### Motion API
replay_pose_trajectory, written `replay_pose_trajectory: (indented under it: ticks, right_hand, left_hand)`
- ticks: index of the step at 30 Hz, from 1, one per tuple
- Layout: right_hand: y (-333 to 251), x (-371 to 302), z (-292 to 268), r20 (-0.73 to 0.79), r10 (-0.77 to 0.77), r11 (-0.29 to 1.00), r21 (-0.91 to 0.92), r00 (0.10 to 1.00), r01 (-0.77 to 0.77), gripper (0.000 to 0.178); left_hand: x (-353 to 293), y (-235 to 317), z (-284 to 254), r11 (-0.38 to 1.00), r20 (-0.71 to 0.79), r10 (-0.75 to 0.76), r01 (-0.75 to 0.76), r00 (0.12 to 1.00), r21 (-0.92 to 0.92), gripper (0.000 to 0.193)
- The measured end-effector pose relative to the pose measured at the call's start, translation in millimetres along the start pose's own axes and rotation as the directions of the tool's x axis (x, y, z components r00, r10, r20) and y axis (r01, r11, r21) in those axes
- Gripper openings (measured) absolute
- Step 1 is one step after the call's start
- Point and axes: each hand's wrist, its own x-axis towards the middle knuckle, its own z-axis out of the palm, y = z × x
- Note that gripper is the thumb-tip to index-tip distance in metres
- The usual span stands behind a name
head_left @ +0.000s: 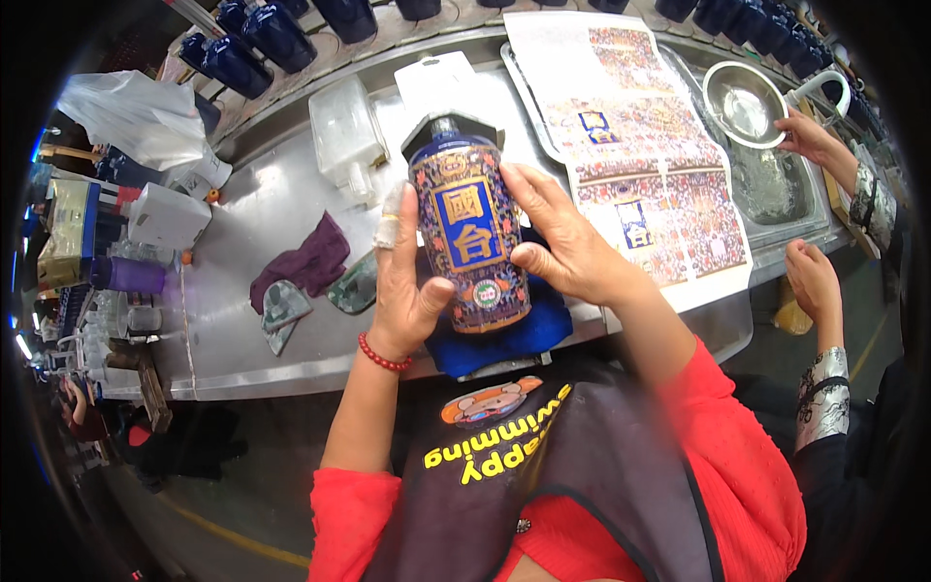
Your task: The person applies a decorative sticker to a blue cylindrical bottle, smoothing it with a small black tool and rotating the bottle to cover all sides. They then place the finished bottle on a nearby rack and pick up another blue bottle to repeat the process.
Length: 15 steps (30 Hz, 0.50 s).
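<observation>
A dark blue bottle with a dense floral pattern and a gold-bordered blue panel is held between both palms. Its neck points away from me. My left hand presses along its left side, with pale wrapping around one finger and a red bead bracelet at the wrist. Along the opposite side lies my right hand, fingers near the shoulder and thumb on the lower part. Beneath the bottle is a bright blue cloth. Right of it, large printed sheets carry matching floral patterns and blue panels.
A co-worker's hand holds a round metal bowl over a water-filled sink; their other hand hangs nearer. A purple cloth, grey-green pads and a clear plastic container lie left. Dark blue bottles line the back.
</observation>
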Motion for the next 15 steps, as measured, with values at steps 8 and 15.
replay_pose_trajectory:
  ticks: [8, 15]
  right_hand:
    - [4.2, -1.4, -2.4, 0.031, -0.057, 0.995, 0.086, 0.998, 0.055, 0.088]
    - [5.1, -2.5, -3.6, 0.108, -0.053, 0.998, 0.05, 0.993, 0.048, 0.112]
  left_hand:
    - [-2.8, -6.6, -3.4, 0.989, 0.006, 0.121, -0.121, 0.993, 0.084, 0.102]
    - [-3.8, -9.8, -7.1, 0.982, 0.068, 0.163, -0.169, 0.984, 0.086, 0.106]
